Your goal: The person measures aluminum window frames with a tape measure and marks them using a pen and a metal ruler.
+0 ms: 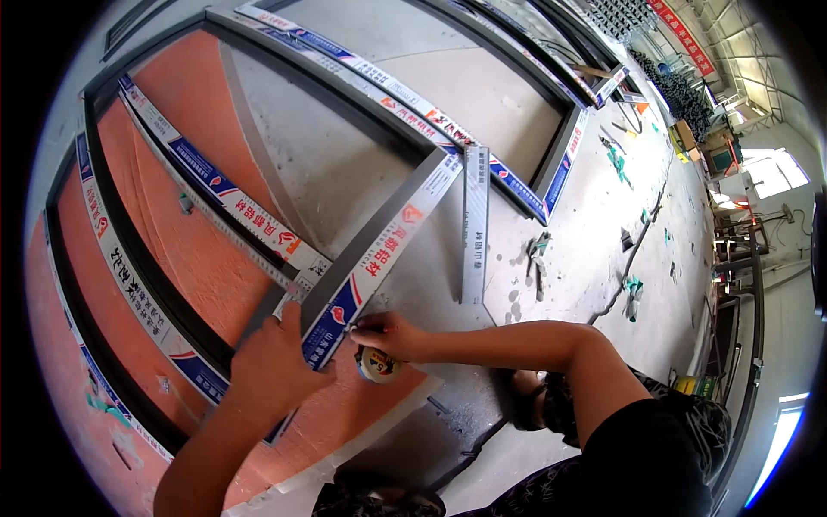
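Note:
A dark grey metal window frame (pixel 388 202) with printed protective film lies in front of me. My left hand (pixel 271 362) straddles its near end bar, thumb on the right side, index finger beside the end of a thin strip with scale marks (pixel 233 231), apparently a tape blade. My right hand (pixel 392 336) is at the bar's right edge, closed on a thin pen-like tool with a red part (pixel 392 327); its tip is close to the bar. Just below that hand is a round yellow-and-black tape measure (pixel 379 364), partly covered by the fingers.
A short film-covered profile (pixel 475 224) leans by the frame's corner. More frames (pixel 564 159) lie beyond. Scraps and green film bits (pixel 633 297) litter the grey floor, which has a long crack (pixel 637 246). Racks and a metal stand (pixel 756 302) line the right side.

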Demonstrator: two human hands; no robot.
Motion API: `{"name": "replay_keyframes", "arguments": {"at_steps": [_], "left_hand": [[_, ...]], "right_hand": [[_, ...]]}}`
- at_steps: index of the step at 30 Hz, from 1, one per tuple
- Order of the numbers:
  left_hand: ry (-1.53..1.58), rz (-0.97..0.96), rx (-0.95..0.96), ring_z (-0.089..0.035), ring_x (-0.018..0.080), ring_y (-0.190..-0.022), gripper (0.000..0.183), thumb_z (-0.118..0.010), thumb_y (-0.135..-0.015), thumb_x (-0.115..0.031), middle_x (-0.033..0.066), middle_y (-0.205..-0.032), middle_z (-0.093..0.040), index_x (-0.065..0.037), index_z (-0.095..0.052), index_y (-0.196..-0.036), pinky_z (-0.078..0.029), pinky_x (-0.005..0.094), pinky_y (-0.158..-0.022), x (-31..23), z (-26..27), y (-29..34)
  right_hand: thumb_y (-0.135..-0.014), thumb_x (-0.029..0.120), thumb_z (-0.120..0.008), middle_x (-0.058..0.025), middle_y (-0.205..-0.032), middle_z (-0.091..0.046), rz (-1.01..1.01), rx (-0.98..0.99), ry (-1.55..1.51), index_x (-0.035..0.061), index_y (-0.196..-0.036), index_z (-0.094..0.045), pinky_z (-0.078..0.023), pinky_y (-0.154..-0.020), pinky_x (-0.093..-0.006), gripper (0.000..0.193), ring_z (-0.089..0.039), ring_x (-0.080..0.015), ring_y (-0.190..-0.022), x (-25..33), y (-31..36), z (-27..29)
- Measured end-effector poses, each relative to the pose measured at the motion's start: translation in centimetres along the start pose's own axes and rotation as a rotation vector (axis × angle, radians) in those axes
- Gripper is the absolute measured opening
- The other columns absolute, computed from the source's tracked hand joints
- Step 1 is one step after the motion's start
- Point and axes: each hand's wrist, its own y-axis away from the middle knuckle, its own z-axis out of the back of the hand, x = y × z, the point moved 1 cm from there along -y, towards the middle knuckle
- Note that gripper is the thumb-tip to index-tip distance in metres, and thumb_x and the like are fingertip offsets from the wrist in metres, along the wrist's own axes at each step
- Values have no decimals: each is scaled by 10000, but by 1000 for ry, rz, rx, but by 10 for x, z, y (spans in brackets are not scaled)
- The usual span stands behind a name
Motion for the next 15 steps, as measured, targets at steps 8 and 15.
{"name": "replay_keyframes", "arguments": {"at_steps": [8, 15], "left_hand": [[58, 92, 75, -657, 371, -883, 738, -774, -595, -338, 258, -951, -635, 8, -473, -1172, -525, 413, -794, -4, 33, 26], [65, 126, 99, -664, 363, -881, 832, -779, -552, -315, 260, -965, -645, 30, -451, -1235, -524, 388, -809, -9, 34, 26]], "right_hand": [[-898, 399, -624, -76, -851, -670, -61, 551, 617, 37, -984, -671, -483, -744, -298, 375, -609, -139, -824, -29, 139, 150], [-859, 490, -649, -41, -715, -644, -679, 94, 803, 77, -889, -709, -485, -575, -299, 418, -578, -125, -573, 94, 266, 215]]}}
